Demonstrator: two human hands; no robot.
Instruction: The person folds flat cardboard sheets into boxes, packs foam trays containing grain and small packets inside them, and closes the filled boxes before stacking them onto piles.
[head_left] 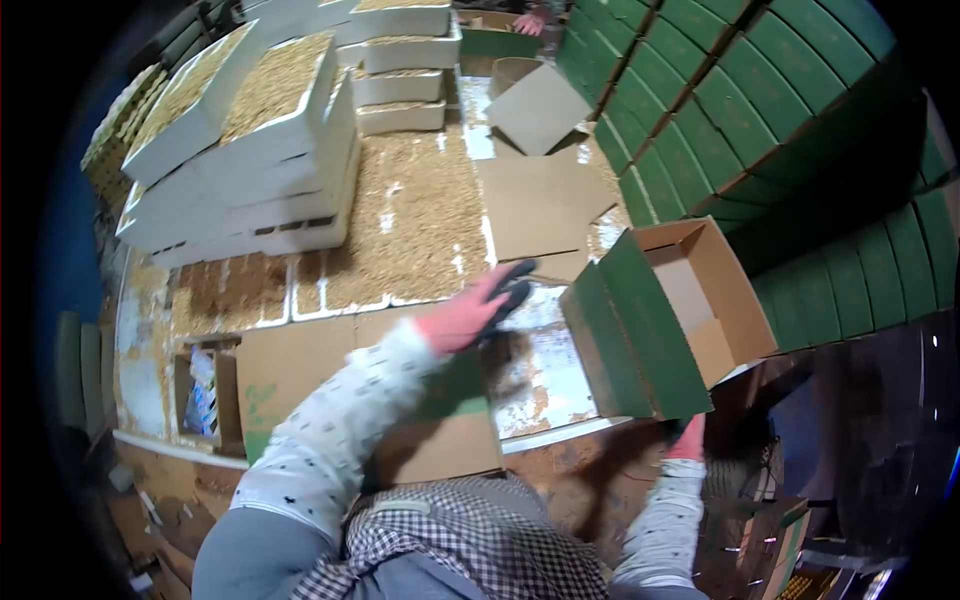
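At the far left, a small open box (pixel 228 395) with plastic packets (pixel 200 385) inside stands on the worktop (pixel 146 355), whose pale surface is flecked with crumbs. Behind it rises a stack of white trays (pixel 235 190), the top ones filled with loose, yellowish flakes (pixel 270 85). Just right of the small box lies flat brown cardboard (pixel 305 370) with green print; it reaches to the front of the person's checked apron (pixel 450 525). Beyond this cardboard, more of the flakes cover low white trays (pixel 370 303) set side by side.

The left hand (pixel 470 312), in a pink glove with dark fingers, hovers over the right part of the cardboard, near the middle of the worktop. Its grip is released: the fingers are spread and hold nothing. Farther back are loose cardboard sheets (pixel 530 205), one lying tilted across another, and at the very top, another person's pink-gloved hand (pixel 528 24) beside a green-sided box (pixel 495 44).

Right of the left hand is the open green box (pixel 640 320), tilted over the worktop's edge, its brown inside showing and its green flap folded out toward the left. The right hand (pixel 688 440) is at its lower edge; the fingers are hidden, so I cannot tell how its grip is closed. Along the right side stand tall rows of green boxes (pixel 735 110).
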